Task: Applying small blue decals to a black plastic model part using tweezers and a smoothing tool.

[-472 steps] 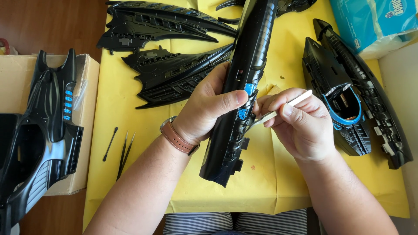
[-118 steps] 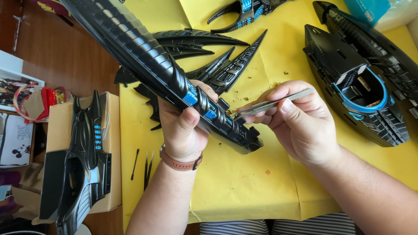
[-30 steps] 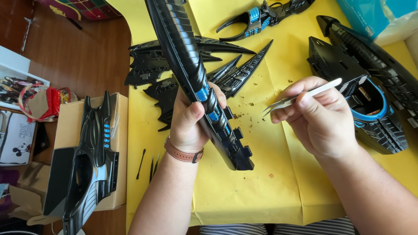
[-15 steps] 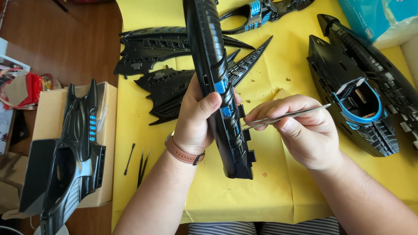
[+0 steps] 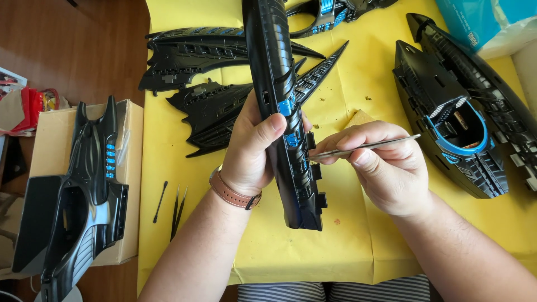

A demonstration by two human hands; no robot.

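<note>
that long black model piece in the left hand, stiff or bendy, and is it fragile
Probably stiff: the long black piece stays straight though the left hand grips only its middle. Likely light, since one hand carries it. The small tabs along its edge look snappable.

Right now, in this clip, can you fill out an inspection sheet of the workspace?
Surface: yellow sheet over a brown wooden table.
Job's things: long black model part with blue details; thin metal tool.
Clutter: black winged pieces; open black hull; black car body on a cardboard box; tweezers; crumbs.
Hands: left hand grips the model part; right hand pinches the tool, tip at the part.
Cables: nothing seen.
Surroundings: blue packet at the top right.
</note>
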